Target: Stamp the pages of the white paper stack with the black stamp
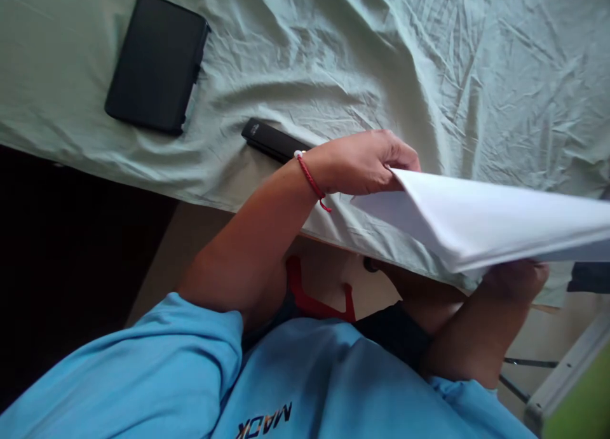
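Observation:
White paper sheets (pixel 500 216), several in a loose stack, are held over the table's front edge on the right. My left hand (pixel 366 162), with a red string bracelet at its wrist, grips the left corner of the sheets between thumb and fingers. Under the near edge of the stack, my right hand (pixel 517 277) is closed on the paper; its fingers are partly hidden. The sheets bend upward between the two hands. Behind my left wrist lies a long black stapler-like object (pixel 274 139), its right end covered by the hand.
A black plastic case (pixel 155 64) lies closed at the upper left on the wrinkled pale green cloth (pixel 295 51) covering the table. Below the table edge are a red frame-like object (pixel 317 302) and, at lower right, a metal-edged green panel (pixel 584 398).

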Available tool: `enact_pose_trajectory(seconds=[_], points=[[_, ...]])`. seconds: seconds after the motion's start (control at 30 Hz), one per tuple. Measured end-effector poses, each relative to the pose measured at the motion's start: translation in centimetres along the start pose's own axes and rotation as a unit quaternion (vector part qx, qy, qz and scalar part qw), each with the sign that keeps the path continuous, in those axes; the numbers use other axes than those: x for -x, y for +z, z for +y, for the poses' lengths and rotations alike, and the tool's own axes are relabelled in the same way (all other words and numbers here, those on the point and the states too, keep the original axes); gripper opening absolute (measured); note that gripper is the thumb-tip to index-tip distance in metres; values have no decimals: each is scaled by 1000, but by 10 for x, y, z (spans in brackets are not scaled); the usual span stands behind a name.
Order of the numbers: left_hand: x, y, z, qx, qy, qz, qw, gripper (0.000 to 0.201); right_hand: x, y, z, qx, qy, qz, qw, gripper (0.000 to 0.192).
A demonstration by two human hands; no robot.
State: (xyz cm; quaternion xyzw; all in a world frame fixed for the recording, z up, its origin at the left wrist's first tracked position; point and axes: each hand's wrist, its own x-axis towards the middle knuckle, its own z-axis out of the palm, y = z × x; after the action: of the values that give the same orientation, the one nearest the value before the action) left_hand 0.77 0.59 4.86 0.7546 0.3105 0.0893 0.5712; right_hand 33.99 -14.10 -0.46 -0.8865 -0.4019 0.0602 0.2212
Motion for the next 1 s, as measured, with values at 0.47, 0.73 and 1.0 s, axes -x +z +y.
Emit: enact_pose_trajectory(seconds=[0.47,0.73,1.0], points=[[2,12,-1,218,-64,102,969,23,8,9,-9,-467,101,-4,879,53],[4,6,1,227,-73,130,963,37,5,13,-19,-502,91,29,860,56],[16,1,-5,182,-50,-6,982,40,1,16,-18,-520,77,23,851,49]])
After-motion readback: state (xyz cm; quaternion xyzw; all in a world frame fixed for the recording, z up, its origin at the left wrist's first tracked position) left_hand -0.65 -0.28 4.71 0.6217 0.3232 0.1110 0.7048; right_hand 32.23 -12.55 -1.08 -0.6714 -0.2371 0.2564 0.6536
